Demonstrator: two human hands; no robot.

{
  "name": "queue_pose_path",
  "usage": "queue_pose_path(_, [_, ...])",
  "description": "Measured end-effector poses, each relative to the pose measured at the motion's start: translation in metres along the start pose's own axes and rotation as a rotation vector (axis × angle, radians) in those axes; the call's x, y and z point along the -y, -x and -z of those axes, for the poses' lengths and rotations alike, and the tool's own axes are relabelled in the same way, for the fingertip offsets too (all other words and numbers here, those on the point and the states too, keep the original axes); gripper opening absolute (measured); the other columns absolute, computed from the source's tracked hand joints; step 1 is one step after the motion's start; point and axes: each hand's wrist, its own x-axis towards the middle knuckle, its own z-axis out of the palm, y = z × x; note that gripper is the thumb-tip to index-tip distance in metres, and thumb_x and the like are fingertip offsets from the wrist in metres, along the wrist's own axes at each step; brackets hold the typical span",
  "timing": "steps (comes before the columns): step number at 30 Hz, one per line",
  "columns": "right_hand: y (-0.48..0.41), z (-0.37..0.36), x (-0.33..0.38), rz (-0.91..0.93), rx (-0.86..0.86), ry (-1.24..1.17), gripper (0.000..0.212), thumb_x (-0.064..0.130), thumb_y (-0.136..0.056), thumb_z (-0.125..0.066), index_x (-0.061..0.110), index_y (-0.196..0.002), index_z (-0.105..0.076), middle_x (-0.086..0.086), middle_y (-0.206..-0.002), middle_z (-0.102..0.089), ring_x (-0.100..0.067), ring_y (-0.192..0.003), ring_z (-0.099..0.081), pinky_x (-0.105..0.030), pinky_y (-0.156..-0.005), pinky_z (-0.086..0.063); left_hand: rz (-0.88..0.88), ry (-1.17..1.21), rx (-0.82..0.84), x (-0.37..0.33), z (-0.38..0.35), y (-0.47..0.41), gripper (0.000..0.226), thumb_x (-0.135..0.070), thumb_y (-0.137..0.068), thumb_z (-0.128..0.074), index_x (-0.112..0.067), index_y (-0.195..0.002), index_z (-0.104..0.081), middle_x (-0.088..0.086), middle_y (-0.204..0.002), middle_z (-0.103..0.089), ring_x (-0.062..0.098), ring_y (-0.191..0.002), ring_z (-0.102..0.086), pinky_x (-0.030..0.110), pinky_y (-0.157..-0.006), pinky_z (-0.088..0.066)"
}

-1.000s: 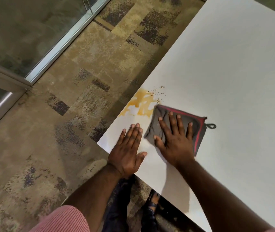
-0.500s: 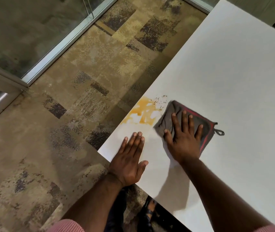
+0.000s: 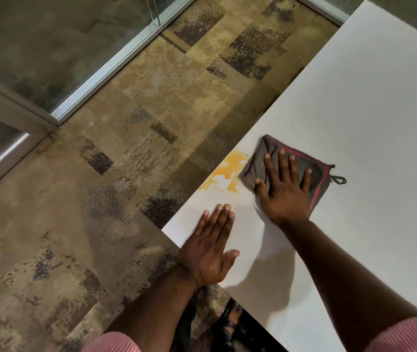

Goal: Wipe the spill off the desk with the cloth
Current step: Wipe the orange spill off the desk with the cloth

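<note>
An orange-yellow spill lies on the white desk, right at its left edge. A grey cloth with red trim and a small hanging loop sits just right of the spill, its bunched left corner touching the spill's edge. My right hand presses flat on the cloth with fingers spread, pinning it to the desk. My left hand rests flat and empty near the desk's front corner, below the spill.
The desk's left edge runs diagonally, with patterned brown carpet beyond it. A glass partition with a metal frame stands at the upper left. A dark shoe shows under the desk's front edge.
My right hand has slid the cloth up and left; it now covers the dark specks and touches the spill's right edge. My left hand stays flat in place.
</note>
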Motion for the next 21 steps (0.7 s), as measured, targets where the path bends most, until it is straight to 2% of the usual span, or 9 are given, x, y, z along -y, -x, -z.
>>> queue_pose_path(4, [-0.043, 0.002, 0.033, -0.04, 0.012, -0.011, 0.069, 0.059, -0.102, -0.015, 0.033, -0.165, -0.003, -0.004, -0.175, 0.006, -0.026, -0.161, 0.009, -0.064, -0.126, 0.007, 0.018, 0.012, -0.035, 0.0, -0.003, 0.001, 0.083, -0.053, -0.104, -0.03, 0.002, -0.162, -0.01, 0.02, -0.173, -0.004, 0.034, -0.161, -0.001, 0.049, -0.129, -0.008])
queue_pose_path(8, [-0.037, -0.007, 0.052, 0.018, 0.024, 0.003, 0.07, 0.056, -0.101, -0.011, 0.032, -0.165, 0.0, -0.005, -0.175, 0.005, -0.027, -0.161, 0.01, -0.064, -0.125, 0.008, 0.054, 0.124, -0.137, 0.001, 0.001, 0.004, 0.078, -0.05, -0.105, -0.021, 0.002, -0.162, -0.009, 0.019, -0.173, -0.004, 0.033, -0.161, -0.003, 0.05, -0.129, -0.011])
queue_pose_path(12, [-0.01, -0.022, 0.077, 0.104, 0.018, 0.004, 0.067, 0.055, -0.103, -0.012, 0.032, -0.165, 0.001, -0.002, -0.175, 0.008, -0.026, -0.161, 0.012, -0.06, -0.124, 0.017, 0.336, 0.453, -0.347, -0.001, 0.01, -0.001, 0.072, -0.041, -0.105, -0.028, -0.003, -0.164, -0.007, 0.014, -0.174, -0.003, 0.028, -0.161, -0.004, 0.042, -0.131, -0.002])
queue_pose_path(15, [0.014, -0.028, 0.093, 0.139, 0.072, 0.003, 0.066, 0.054, -0.106, -0.016, 0.032, -0.165, 0.005, 0.001, -0.172, 0.016, -0.025, -0.16, 0.017, -0.06, -0.124, 0.018, 0.488, 0.518, -0.41, -0.002, 0.019, -0.006, 0.07, -0.038, -0.105, -0.03, -0.001, -0.162, -0.013, 0.015, -0.173, -0.006, 0.027, -0.162, -0.003, 0.046, -0.131, -0.004])
queue_pose_path(18, [0.024, -0.011, 0.089, 0.2, 0.142, -0.067, 0.067, 0.055, -0.106, -0.018, 0.032, -0.165, 0.005, 0.001, -0.173, 0.017, -0.023, -0.16, 0.018, -0.06, -0.125, 0.015, 0.462, 0.477, -0.456, -0.003, 0.03, -0.015, 0.067, -0.035, -0.106, -0.036, 0.0, -0.161, -0.021, 0.017, -0.171, -0.014, 0.03, -0.161, -0.009, 0.052, -0.13, -0.01])
queue_pose_path(20, [0.037, 0.001, 0.066, 0.179, 0.021, -0.099, 0.066, 0.052, -0.106, -0.021, 0.027, -0.166, -0.008, -0.003, -0.175, 0.003, -0.023, -0.162, 0.007, -0.059, -0.127, 0.006, 0.404, 0.414, -0.453, -0.004, 0.039, -0.027, 0.065, -0.035, -0.106, -0.041, -0.002, -0.16, -0.028, 0.018, -0.17, -0.019, 0.032, -0.16, -0.013, 0.052, -0.13, -0.012])
queue_pose_path(21, [0.048, 0.006, 0.048, 0.112, -0.075, -0.121, 0.066, 0.05, -0.105, -0.022, 0.024, -0.166, -0.015, -0.006, -0.175, -0.005, -0.024, -0.162, -0.001, -0.058, -0.128, 0.001, 0.374, 0.377, -0.437, -0.006, 0.044, -0.036, 0.063, -0.035, -0.105, -0.042, -0.003, -0.159, -0.031, 0.018, -0.169, -0.022, 0.032, -0.16, -0.014, 0.051, -0.13, -0.012])
